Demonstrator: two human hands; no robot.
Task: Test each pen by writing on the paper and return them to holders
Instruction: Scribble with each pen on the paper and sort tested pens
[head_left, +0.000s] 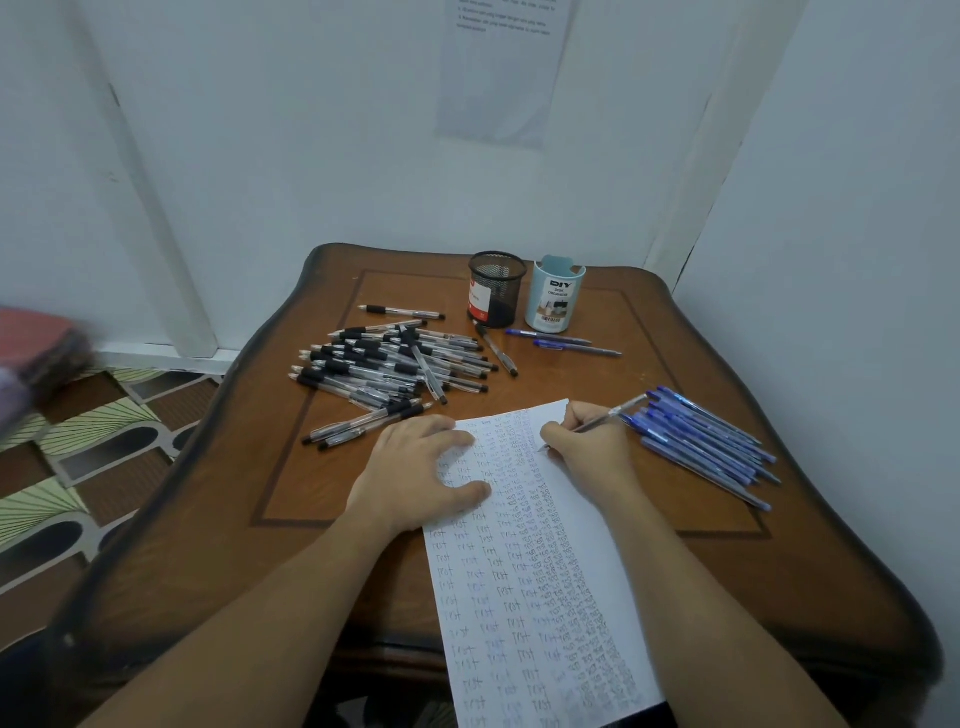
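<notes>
- The paper (524, 597) lies lengthwise on the desk (208, 519), its near end passing over the desk's front edge. It is covered in columns of the handwritten word "test".
- The left grip (421, 473) lies flat on the paper's upper left part, fingers spread and straight, holding nothing.
- The right grip (584, 447) pinches a pen (618, 413) near its tip. The tip touches the paper close to its top right corner, and the barrel slants up to the right.
- A pile of blue pens (706, 441) lies on the desk just right of that grip.
- A larger heap of black pens (395, 364) lies left of the paper's top.
- Farther back stand a black mesh holder (496, 288) and a light blue holder (553, 301), side by side, with two blue pens (561, 340) lying just in front of them.
- A printed sheet (498, 67) hangs on the wall behind.
</notes>
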